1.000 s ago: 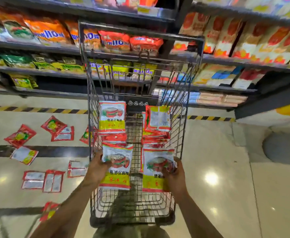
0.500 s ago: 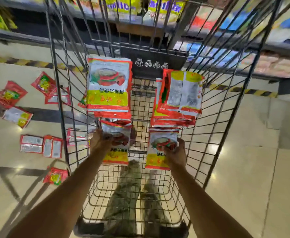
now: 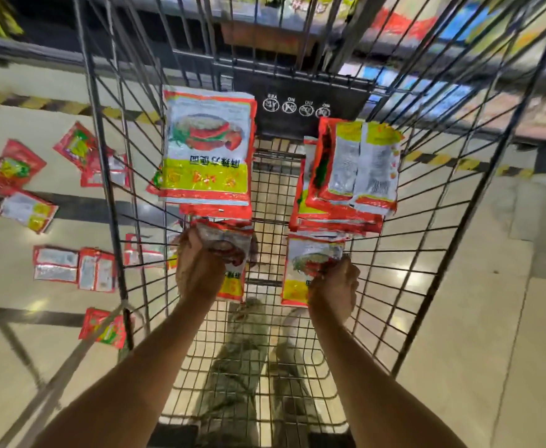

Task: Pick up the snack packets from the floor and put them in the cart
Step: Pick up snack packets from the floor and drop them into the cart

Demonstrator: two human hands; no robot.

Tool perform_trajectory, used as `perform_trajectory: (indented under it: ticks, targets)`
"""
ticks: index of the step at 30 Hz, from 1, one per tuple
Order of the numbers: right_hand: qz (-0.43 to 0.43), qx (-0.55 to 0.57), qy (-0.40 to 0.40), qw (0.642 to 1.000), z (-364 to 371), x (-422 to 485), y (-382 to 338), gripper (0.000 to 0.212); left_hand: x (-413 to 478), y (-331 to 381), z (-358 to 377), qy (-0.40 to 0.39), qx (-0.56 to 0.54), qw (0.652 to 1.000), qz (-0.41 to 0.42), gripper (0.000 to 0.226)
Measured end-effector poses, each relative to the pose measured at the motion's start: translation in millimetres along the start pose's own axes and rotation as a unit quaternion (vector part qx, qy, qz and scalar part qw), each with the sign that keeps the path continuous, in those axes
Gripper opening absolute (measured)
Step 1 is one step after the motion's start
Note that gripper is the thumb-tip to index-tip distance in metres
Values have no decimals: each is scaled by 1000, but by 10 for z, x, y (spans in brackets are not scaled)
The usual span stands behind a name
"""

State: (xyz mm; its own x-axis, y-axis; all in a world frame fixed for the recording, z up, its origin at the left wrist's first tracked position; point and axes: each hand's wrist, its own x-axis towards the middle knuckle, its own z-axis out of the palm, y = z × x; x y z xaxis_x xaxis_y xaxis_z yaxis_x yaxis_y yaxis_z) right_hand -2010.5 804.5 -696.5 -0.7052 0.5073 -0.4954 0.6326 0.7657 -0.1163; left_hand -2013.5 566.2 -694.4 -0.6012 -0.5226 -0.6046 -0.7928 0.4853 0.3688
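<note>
Red crinkly packet (image 3: 233, 283) pinched in my left hand (image 3: 197, 270), its twin (image 3: 299, 270) gripped in my right hand (image 3: 334, 291), inside the wire cart (image 3: 313, 92)

cart (image 3: 300, 92) | inside, far end: left stack (image 3: 207, 150) beside right stack (image 3: 346, 176) | floor (image 3: 459, 318) left of cart: loose packets (image 3: 55, 265)

Bright, even light is cast from overhead — soft white glare spots are mirrored in the glossy cream tiled floor (image 3: 478, 350). The dark wire bars of the metal cart (image 3: 300, 88) are splayed outward by wide-angle distortion, and the stocked shelves (image 3: 491, 37) along the top edge are smeared by blur.
</note>
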Motion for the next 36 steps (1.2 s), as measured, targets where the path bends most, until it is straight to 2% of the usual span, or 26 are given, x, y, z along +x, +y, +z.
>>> perform_trajectory:
  ticks: [2, 4, 6, 10, 16, 20, 24, 30, 36]
  targets:
    - [-21, -38, -3, 999, -177, -113, -3, 70, -200, 221, -199, -5, 40, 998, 57, 62]
    - [-63, -29, -11, 998, -391, -217, -17, 67, -351, 327, -407, -4, 58, 989, 139, 64]
    - [-122, -18, -7, 992, -631, -326, -53, 62, -443, 431, -637, 0, 66, 981, 183, 63]
    - [-226, 18, 25, 974, -1143, -612, -159, 69, -816, 699, -1160, 13, 15, 976, 215, 50]
    - [-350, 35, 71, 933, -1851, -1292, -328, 72, -1615, 568, -1969, 86, -29, 966, 244, 61]
    - [-460, 27, 122, 879, -2191, -1954, -376, 72, -2229, 105, -2479, 198, -41, 948, 245, 54]
    - [-508, 11, 121, 853, -2438, -2792, -405, 75, -2951, -577, -2957, 306, -69, 927, 206, 56]
    - [-598, 16, 119, 792, -2435, -4024, -516, 74, -3915, -1757, -3769, 435, -110, 884, 131, 59]
    - [-684, -26, 92, 723, -2088, -5135, -855, 73, -4423, -3026, -4450, 475, -5, 877, 73, 78]
